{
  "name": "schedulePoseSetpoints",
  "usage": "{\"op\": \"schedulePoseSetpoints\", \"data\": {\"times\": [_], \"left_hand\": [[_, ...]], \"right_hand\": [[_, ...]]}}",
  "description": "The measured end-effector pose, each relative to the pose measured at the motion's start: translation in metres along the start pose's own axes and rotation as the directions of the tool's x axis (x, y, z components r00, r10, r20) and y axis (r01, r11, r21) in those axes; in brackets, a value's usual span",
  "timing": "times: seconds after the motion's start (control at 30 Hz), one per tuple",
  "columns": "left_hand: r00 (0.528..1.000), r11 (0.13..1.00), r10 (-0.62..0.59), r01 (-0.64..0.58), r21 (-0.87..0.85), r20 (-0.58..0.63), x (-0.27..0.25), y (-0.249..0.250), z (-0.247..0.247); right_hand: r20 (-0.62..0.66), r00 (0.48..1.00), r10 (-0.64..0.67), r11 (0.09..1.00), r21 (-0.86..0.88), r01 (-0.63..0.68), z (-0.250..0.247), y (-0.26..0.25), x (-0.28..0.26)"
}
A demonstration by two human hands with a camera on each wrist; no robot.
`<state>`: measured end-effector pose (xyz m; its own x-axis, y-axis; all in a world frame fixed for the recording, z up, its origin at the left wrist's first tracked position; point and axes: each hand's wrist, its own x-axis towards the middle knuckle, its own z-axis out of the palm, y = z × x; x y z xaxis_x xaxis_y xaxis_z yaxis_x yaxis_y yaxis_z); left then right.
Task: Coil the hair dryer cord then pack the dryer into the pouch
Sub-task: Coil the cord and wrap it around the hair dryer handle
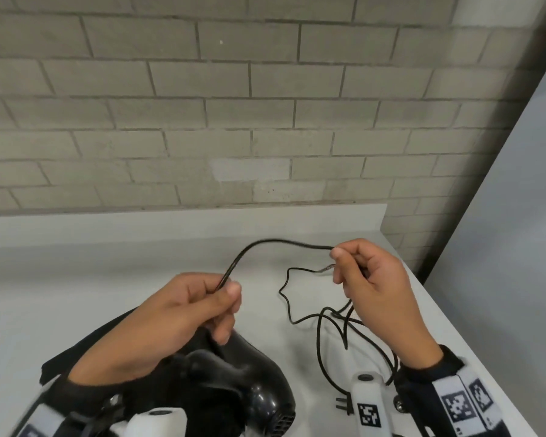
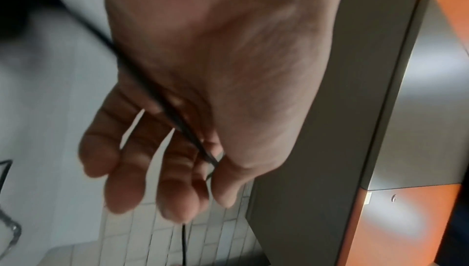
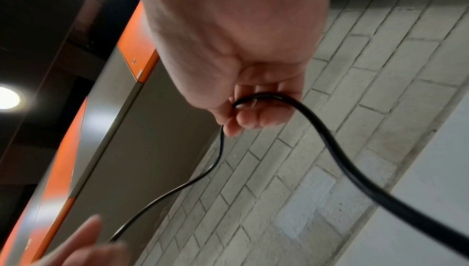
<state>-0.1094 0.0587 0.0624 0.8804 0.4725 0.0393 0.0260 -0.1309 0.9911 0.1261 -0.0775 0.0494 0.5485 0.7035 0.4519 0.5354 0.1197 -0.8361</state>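
A glossy black hair dryer (image 1: 249, 383) lies on the white counter (image 1: 76, 294) near the front, partly under my left hand (image 1: 183, 316). That hand pinches the black cord (image 1: 265, 244) between thumb and fingers; the cord (image 2: 175, 113) crosses its palm. The cord arcs over to my right hand (image 1: 366, 288), which grips it (image 3: 264, 97) in curled fingers. Loose cord loops (image 1: 328, 323) lie on the counter below my right hand, and the plug (image 1: 344, 405) rests near the front edge. A black fabric piece (image 1: 85, 345), perhaps the pouch, lies under my left forearm.
A grey brick wall (image 1: 234, 105) backs the counter. The counter's right edge (image 1: 454, 326) runs diagonally beside a grey panel (image 1: 517, 216). Orange and grey cabinets (image 3: 106, 129) show in the wrist views.
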Motion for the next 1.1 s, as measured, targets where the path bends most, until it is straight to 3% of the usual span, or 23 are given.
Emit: {"op": "schedulePoseSetpoints", "data": {"times": [0.13, 0.23, 0.33, 0.47, 0.6, 0.7, 0.77, 0.83, 0.9, 0.97, 1.1], "left_hand": [[1.000, 1.000, 0.006, -0.006, -0.010, 0.006, -0.010, -0.008, -0.007], [0.990, 0.982, 0.043, -0.067, -0.178, -0.133, -0.004, -0.015, 0.005], [0.941, 0.890, -0.009, -0.147, -0.431, -0.338, 0.011, -0.018, 0.021], [0.884, 0.774, -0.088, -0.230, -0.590, -0.459, 0.027, -0.018, 0.031], [0.842, 0.712, -0.125, -0.293, -0.638, -0.525, 0.036, -0.022, 0.031], [0.823, 0.691, -0.147, -0.311, -0.652, -0.548, 0.038, -0.024, 0.028], [0.819, 0.695, -0.150, -0.310, -0.649, -0.553, 0.040, -0.024, 0.028], [0.814, 0.717, -0.136, -0.313, -0.622, -0.565, 0.041, -0.023, 0.030], [0.814, 0.749, -0.098, -0.318, -0.580, -0.573, 0.044, -0.022, 0.035], [0.824, 0.782, -0.042, -0.325, -0.532, -0.565, 0.045, -0.021, 0.041], [0.849, 0.838, 0.068, -0.333, -0.431, -0.524, 0.048, -0.019, 0.054]], "right_hand": [[-0.137, 0.990, 0.019, 0.999, 0.042, -0.013, -0.015, 0.002, 0.011], [-0.144, 0.990, 0.007, 0.996, 0.091, 0.007, -0.015, 0.005, 0.008], [0.097, 0.992, 0.076, 0.988, 0.125, -0.088, -0.006, 0.020, -0.006], [0.449, 0.873, 0.188, 0.982, -0.053, -0.184, 0.005, 0.061, -0.038], [0.514, 0.825, 0.234, 0.967, -0.036, -0.252, 0.005, 0.087, -0.064], [0.457, 0.846, 0.273, 0.937, 0.071, -0.341, 0.001, 0.089, -0.073], [0.335, 0.919, 0.209, 0.973, 0.021, -0.229, -0.001, 0.082, -0.076], [0.262, 0.965, 0.016, 0.993, -0.117, 0.015, -0.002, 0.064, -0.075], [0.305, 0.935, -0.182, 0.933, -0.246, 0.262, -0.004, 0.040, -0.075], [0.351, 0.888, -0.298, 0.846, -0.334, 0.416, -0.003, 0.017, -0.071], [0.321, 0.839, -0.439, 0.772, -0.342, 0.535, 0.000, -0.019, -0.055]]}}
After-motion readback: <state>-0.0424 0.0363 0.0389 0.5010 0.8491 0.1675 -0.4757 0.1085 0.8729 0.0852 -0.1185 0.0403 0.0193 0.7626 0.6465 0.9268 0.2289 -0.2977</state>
